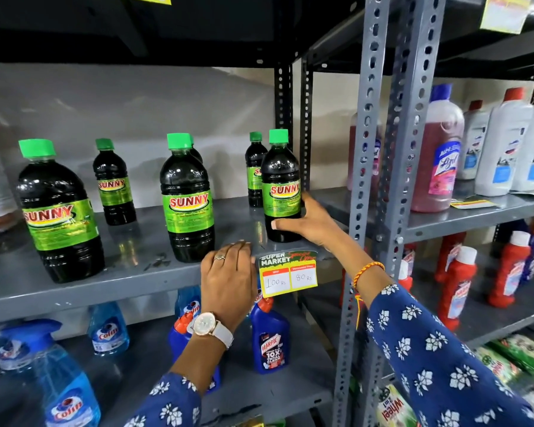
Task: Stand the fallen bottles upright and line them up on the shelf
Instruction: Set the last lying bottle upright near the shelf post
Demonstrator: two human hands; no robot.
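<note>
Several dark Sunny bottles with green caps stand upright on the grey shelf (pixel 74 288). A large bottle (pixel 59 211) is at the left front, a small one (pixel 113 183) behind it, and a large one (pixel 187 198) in the middle. At the right, a small bottle (pixel 281 186) stands near the front with another (pixel 254 171) behind it. My right hand (pixel 309 223) grips the lower part of that front right bottle. My left hand (pixel 228 272) rests flat on the shelf's front edge, holding nothing.
A yellow price tag (pixel 287 272) hangs from the shelf edge beside my left hand. Grey perforated uprights (pixel 367 180) stand right of the held bottle. Blue Colin sprays (pixel 108 328) and Harpic bottles (pixel 270 337) fill the shelf below. Lizol bottles (pixel 441 155) sit on the neighbouring rack.
</note>
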